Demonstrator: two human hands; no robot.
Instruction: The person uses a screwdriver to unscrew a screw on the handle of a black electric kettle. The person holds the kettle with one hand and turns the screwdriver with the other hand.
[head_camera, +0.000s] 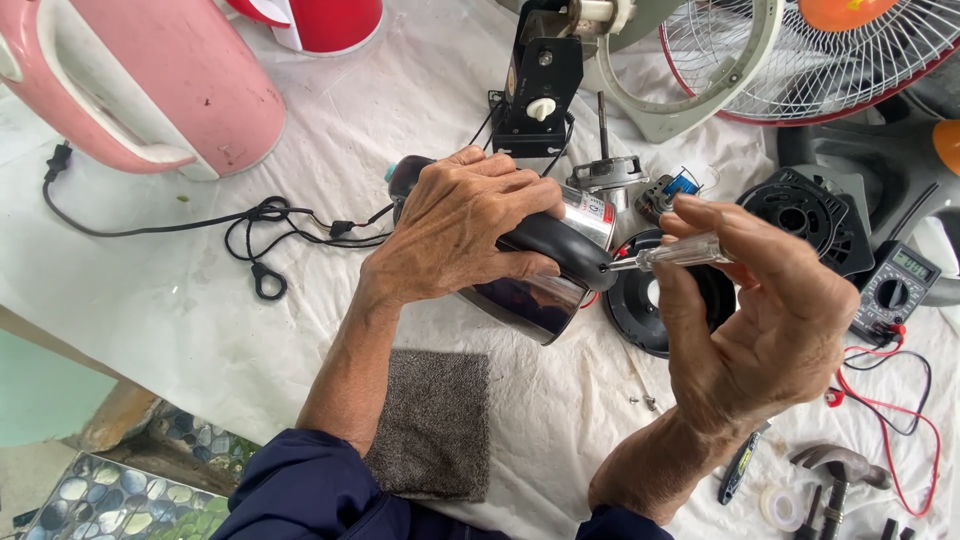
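My left hand (455, 225) grips a shiny steel kettle (540, 295) by its black handle (560, 247), holding it tilted on its side above the white cloth. My right hand (765, 315) holds a screwdriver (675, 254) with a clear handle, its metal tip touching the end of the black handle. Just behind the kettle lies a black round base (640, 315), partly hidden by my right hand.
A white cloth (200, 320) covers the table. On it: pink thermal jug (150, 80), black power cord (260, 225), grey rag (435, 420), fan motor parts (540, 85), fan grille (800, 55), multimeter (893, 290) with red leads, hammer (840, 470), tape roll (782, 505).
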